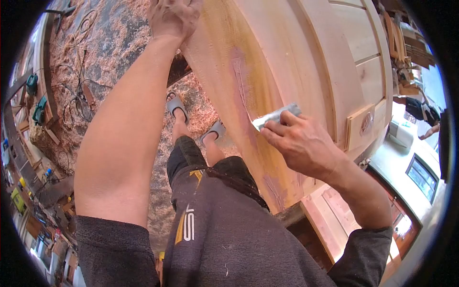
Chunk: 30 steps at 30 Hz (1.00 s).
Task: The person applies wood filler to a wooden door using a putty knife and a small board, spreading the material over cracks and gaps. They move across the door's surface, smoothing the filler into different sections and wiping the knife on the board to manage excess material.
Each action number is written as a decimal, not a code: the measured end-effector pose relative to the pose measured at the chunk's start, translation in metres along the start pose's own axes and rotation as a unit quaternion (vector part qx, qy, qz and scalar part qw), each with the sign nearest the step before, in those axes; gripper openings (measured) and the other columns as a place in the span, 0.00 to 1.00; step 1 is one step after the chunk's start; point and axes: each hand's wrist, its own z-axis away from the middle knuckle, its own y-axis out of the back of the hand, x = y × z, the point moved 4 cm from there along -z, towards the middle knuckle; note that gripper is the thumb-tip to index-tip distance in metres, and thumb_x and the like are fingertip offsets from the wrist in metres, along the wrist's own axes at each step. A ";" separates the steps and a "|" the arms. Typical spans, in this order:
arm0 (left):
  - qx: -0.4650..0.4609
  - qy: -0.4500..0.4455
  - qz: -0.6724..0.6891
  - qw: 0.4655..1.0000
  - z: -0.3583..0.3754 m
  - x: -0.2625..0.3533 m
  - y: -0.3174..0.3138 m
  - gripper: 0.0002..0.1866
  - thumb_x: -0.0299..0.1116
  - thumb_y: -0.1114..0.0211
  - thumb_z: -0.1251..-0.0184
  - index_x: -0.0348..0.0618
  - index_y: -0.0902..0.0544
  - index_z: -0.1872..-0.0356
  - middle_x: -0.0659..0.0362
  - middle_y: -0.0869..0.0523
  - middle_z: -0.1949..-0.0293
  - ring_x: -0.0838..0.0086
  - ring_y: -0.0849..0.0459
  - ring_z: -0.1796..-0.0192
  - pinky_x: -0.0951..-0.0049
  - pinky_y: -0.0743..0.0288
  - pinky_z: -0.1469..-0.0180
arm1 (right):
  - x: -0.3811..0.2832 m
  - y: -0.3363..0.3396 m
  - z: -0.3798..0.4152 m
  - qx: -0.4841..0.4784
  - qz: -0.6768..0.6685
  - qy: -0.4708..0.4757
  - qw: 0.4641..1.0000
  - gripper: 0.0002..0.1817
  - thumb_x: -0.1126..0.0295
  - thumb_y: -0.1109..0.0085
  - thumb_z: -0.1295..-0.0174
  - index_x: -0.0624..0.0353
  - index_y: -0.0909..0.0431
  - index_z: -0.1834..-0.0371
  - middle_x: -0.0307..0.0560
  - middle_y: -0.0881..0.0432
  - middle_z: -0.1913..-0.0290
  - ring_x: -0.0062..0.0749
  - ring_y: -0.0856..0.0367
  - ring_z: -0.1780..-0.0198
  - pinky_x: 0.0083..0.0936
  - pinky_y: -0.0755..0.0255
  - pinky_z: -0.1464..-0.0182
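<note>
My right hand [311,143] pinches a flat metal scraper [277,116], its blade edge against a wooden board [260,62]. Beside the blade, a strip of pinkish filler [239,79] runs along the grain over a crack-like line. A second pinkish patch [275,189] with a similar line lies lower on the same board, near my body. My left hand [174,16] is at the top of the view by the board's left edge. It is blurred and partly cut off, so I cannot make out its fingers or anything in them.
Wood shavings [129,33] cover the floor on the left, with black cables [81,100] among them. A small wood block [359,126] lies on the panelled wood [354,43] at right. Another person [423,110] is at the far right, near a white vehicle [423,167].
</note>
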 end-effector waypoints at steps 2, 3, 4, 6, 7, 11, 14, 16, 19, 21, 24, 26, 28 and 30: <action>-0.001 0.004 -0.003 1.000 0.000 0.000 0.000 0.29 0.48 0.40 0.27 0.41 0.24 0.32 0.42 0.28 0.28 0.45 0.35 0.24 0.53 0.45 0.21 | -0.002 -0.003 0.006 -0.012 -0.014 0.002 1.000 0.22 0.76 0.39 0.42 0.61 0.19 0.41 0.43 0.14 0.47 0.39 0.20 0.49 0.34 0.23 0.45; -0.004 0.008 -0.004 1.000 0.000 0.001 0.000 0.29 0.48 0.40 0.27 0.41 0.24 0.32 0.41 0.28 0.28 0.45 0.35 0.24 0.53 0.46 0.20 | -0.003 -0.004 0.008 -0.017 -0.021 0.003 1.000 0.23 0.75 0.39 0.42 0.61 0.19 0.41 0.43 0.15 0.47 0.40 0.21 0.49 0.34 0.23 0.44; -0.007 0.010 -0.005 1.000 -0.001 0.002 0.001 0.29 0.49 0.40 0.27 0.42 0.24 0.32 0.41 0.29 0.27 0.45 0.35 0.24 0.53 0.46 0.20 | -0.004 -0.005 0.010 -0.004 -0.012 0.016 1.000 0.19 0.73 0.40 0.42 0.61 0.19 0.45 0.44 0.14 0.50 0.39 0.20 0.49 0.35 0.22 0.47; -0.021 0.015 -0.009 1.000 0.000 0.000 0.000 0.30 0.50 0.40 0.27 0.42 0.25 0.30 0.41 0.30 0.26 0.45 0.37 0.23 0.54 0.47 0.20 | -0.004 -0.006 0.014 0.022 0.007 0.042 0.999 0.13 0.70 0.41 0.40 0.62 0.19 0.53 0.45 0.14 0.56 0.38 0.17 0.50 0.35 0.21 0.52; -0.026 0.015 -0.010 1.000 -0.001 -0.001 -0.001 0.31 0.50 0.40 0.27 0.42 0.25 0.30 0.41 0.31 0.26 0.44 0.38 0.22 0.54 0.48 0.19 | -0.001 -0.004 0.015 0.035 -0.012 0.041 0.999 0.14 0.71 0.41 0.40 0.62 0.19 0.52 0.45 0.14 0.55 0.39 0.18 0.50 0.35 0.21 0.52; -0.005 -0.016 -0.024 1.000 -0.001 -0.017 -0.013 0.32 0.60 0.45 0.26 0.55 0.25 0.28 0.52 0.33 0.23 0.51 0.43 0.19 0.56 0.50 0.18 | 0.016 0.018 0.002 0.113 -0.077 0.029 0.990 0.17 0.76 0.44 0.42 0.62 0.18 0.48 0.45 0.13 0.55 0.43 0.18 0.52 0.36 0.22 0.50; -0.012 -0.003 -0.013 1.000 0.000 -0.010 -0.008 0.32 0.59 0.45 0.26 0.55 0.25 0.28 0.53 0.33 0.22 0.52 0.43 0.19 0.57 0.51 0.18 | 0.038 0.037 -0.020 0.160 -0.107 -0.008 0.981 0.20 0.80 0.46 0.42 0.62 0.18 0.46 0.47 0.12 0.55 0.46 0.18 0.52 0.36 0.22 0.49; -0.013 0.009 -0.017 1.000 0.001 -0.008 -0.008 0.31 0.59 0.44 0.26 0.55 0.25 0.28 0.53 0.33 0.22 0.52 0.43 0.19 0.57 0.50 0.18 | 0.053 0.047 -0.032 0.214 -0.095 -0.029 0.972 0.21 0.80 0.47 0.42 0.60 0.18 0.44 0.48 0.12 0.57 0.44 0.18 0.53 0.36 0.21 0.49; -0.022 0.026 -0.006 0.999 0.002 -0.005 -0.006 0.31 0.59 0.43 0.26 0.55 0.25 0.29 0.53 0.33 0.22 0.53 0.44 0.19 0.56 0.50 0.18 | 0.059 0.055 -0.045 0.204 -0.064 -0.044 0.976 0.19 0.78 0.45 0.41 0.59 0.18 0.46 0.45 0.12 0.56 0.40 0.17 0.52 0.35 0.21 0.49; -0.023 0.027 -0.005 0.999 0.001 -0.005 -0.005 0.31 0.59 0.43 0.26 0.55 0.24 0.29 0.53 0.33 0.22 0.53 0.44 0.19 0.56 0.49 0.18 | 0.058 0.054 -0.052 0.224 -0.035 -0.033 0.973 0.18 0.77 0.44 0.41 0.58 0.18 0.47 0.43 0.12 0.55 0.39 0.17 0.52 0.34 0.21 0.49; -0.030 0.031 -0.011 0.999 0.000 -0.005 -0.005 0.31 0.59 0.42 0.27 0.55 0.24 0.29 0.53 0.33 0.22 0.52 0.43 0.19 0.55 0.49 0.18 | 0.056 0.052 -0.059 0.247 0.017 -0.021 0.969 0.16 0.75 0.43 0.41 0.58 0.19 0.49 0.42 0.13 0.52 0.38 0.17 0.50 0.34 0.20 0.49; -0.019 0.023 -0.003 1.000 -0.003 -0.004 -0.004 0.31 0.57 0.42 0.27 0.54 0.24 0.29 0.52 0.32 0.23 0.51 0.41 0.20 0.54 0.48 0.19 | 0.053 0.048 -0.062 0.254 0.053 -0.020 0.965 0.15 0.74 0.43 0.40 0.59 0.19 0.50 0.43 0.14 0.51 0.39 0.18 0.49 0.33 0.20 0.49; 0.001 0.014 0.018 1.000 0.002 -0.005 -0.004 0.29 0.55 0.41 0.28 0.53 0.23 0.31 0.50 0.30 0.25 0.49 0.39 0.21 0.50 0.46 0.21 | 0.046 0.035 -0.061 0.248 0.081 -0.020 0.965 0.14 0.73 0.43 0.40 0.61 0.19 0.51 0.45 0.14 0.50 0.39 0.18 0.48 0.33 0.20 0.48; -0.009 0.016 0.005 1.000 0.003 -0.007 -0.005 0.31 0.57 0.42 0.27 0.54 0.24 0.29 0.51 0.32 0.23 0.50 0.41 0.20 0.53 0.47 0.20 | 0.044 0.027 -0.057 0.236 0.087 -0.005 0.968 0.13 0.72 0.43 0.40 0.63 0.19 0.53 0.46 0.15 0.50 0.40 0.18 0.48 0.33 0.20 0.48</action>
